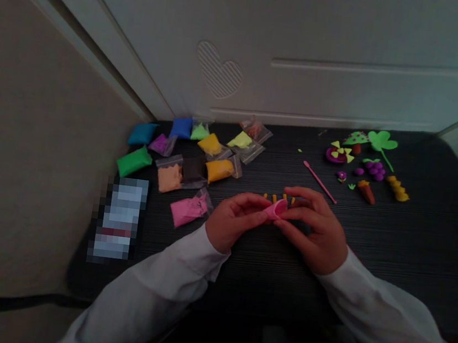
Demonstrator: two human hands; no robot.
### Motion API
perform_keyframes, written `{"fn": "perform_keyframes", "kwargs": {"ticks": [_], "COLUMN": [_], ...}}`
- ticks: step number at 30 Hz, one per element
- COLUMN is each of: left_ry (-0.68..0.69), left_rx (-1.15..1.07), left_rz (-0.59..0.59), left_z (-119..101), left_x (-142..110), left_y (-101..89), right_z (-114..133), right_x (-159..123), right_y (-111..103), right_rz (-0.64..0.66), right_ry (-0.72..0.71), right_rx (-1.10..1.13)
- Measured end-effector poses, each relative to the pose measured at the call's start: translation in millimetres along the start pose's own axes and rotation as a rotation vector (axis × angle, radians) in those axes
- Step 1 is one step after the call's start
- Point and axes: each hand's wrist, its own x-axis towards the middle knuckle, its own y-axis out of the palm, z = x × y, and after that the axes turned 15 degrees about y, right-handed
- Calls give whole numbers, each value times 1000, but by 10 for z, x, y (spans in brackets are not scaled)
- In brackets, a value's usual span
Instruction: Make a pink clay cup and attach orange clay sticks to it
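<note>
Between my hands is a piece of pink clay [277, 208], curled into a hollow cone with its wider mouth towards the right. My left hand [232, 220] pinches its narrow end between thumb and fingers. At the open rim, the fingers and thumb of my right hand [318, 233] grip the clay, the forefinger arched above it. Just behind the cone lie several short orange-yellow clay sticks [274, 198], partly covered by my fingers. A pink modelling tool [320, 182] rests on the dark table [266, 276] beyond my right hand.
Bags of coloured clay, including a pink one [185, 212] and a green one [134, 161], lie at the left. A pixelated phone-like object [120, 219] is near the left edge. Finished clay pieces, among them a green clover [382, 141] and purple grapes [375, 170], lie right.
</note>
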Motion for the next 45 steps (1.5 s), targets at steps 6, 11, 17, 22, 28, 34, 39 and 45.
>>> {"fn": "perform_keyframes", "kwargs": {"ticks": [6, 11, 17, 22, 28, 34, 39, 45], "left_ry": [-6, -10, 22, 73, 154, 175, 182, 191], "left_rx": [20, 55, 69, 30, 3, 36, 92, 101], "left_rz": [61, 84, 29, 14, 14, 13, 32, 46], "left_z": [25, 39, 28, 29, 35, 35, 26, 15], "left_x": [-1, -5, -1, 4, 6, 2, 0, -3], "left_y": [-30, -49, -43, -39, -38, -35, -38, -41], "right_z": [10, 12, 6, 8, 18, 19, 30, 40], "right_x": [3, 4, -10, -22, -21, -17, -10, -7], "right_y": [-10, -16, -23, -24, -24, -17, -23, -40], "right_rz": [3, -2, -36, -81, -84, -83, -93, -73], "right_ry": [-27, -35, -21, -31, -55, -70, -91, -86], "right_rx": [-23, -21, -9, 1, -39, -61, -83, -100]}}
